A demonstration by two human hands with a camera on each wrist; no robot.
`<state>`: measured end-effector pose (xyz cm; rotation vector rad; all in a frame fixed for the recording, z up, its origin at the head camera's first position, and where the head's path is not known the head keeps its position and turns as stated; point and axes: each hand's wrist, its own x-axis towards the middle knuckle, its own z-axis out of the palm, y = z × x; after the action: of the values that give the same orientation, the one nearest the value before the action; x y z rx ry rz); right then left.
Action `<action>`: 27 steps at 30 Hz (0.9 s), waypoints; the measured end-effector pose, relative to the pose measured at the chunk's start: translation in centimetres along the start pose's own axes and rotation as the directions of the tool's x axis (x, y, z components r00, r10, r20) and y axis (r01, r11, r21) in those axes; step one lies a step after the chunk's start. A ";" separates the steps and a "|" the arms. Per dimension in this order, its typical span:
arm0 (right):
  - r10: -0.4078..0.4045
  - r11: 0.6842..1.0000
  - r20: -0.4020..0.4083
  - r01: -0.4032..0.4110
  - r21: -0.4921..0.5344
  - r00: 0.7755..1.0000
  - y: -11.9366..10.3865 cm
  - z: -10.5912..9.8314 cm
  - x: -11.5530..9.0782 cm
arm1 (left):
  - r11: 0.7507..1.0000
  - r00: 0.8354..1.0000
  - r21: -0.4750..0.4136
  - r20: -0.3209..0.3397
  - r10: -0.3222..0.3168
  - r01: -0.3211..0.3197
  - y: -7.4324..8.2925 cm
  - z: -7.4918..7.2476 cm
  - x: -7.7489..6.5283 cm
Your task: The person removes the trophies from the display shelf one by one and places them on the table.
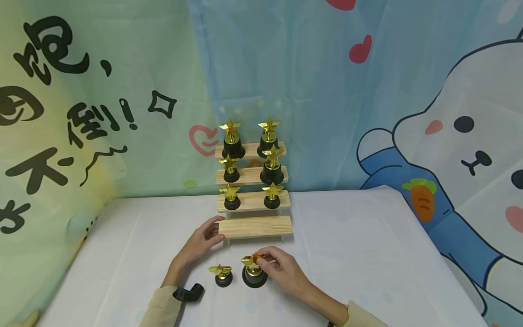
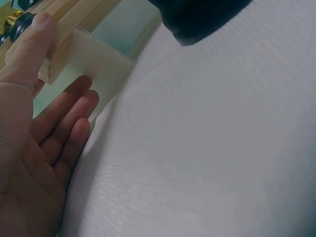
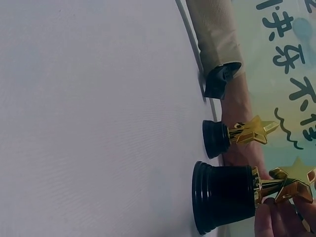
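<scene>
Counter (image 1: 347,263): white-clothed, small trophy (image 1: 223,279) standing
Backdrop (image 1: 286,68): green-to-blue, cartoon bear (image 1: 441,104)
Left hand (image 1: 200,240): gripping wooden bottom shelf (image 1: 256,228)
Right hand (image 1: 283,268): pinching larger trophy (image 1: 254,278) by its star

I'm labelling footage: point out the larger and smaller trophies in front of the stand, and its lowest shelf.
Larger trophy (image 3: 228,194), right wrist view: black base.
Smaller trophy (image 3: 216,138), right wrist view: black base.
Lowest shelf (image 1: 255,227), head view: top face.
</scene>
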<state>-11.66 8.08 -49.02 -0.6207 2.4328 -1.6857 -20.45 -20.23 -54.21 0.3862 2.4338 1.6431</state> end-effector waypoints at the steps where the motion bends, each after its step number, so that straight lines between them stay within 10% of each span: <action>1: -0.003 1.000 -0.001 0.003 -0.003 1.000 0.0 0.0 0.0 | 1.000 1.000 0.000 0.002 0.002 -0.002 0.0 0.0 0.0; 14: -0.029 0.999 -0.055 0.027 -0.025 0.998 0.2 -0.8 0.3 | 1.000 1.000 0.009 -0.009 -0.006 0.006 0.0 0.1 -0.1; 27: 0.005 1.000 -0.299 -0.011 -0.019 0.954 0.1 -6.3 4.1 | 1.000 1.000 -0.002 0.001 -0.009 0.009 0.0 0.0 0.1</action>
<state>-17.41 11.94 -46.23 -0.3796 2.6498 -1.8749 -20.52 -20.19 -54.18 0.3758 2.4294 1.6413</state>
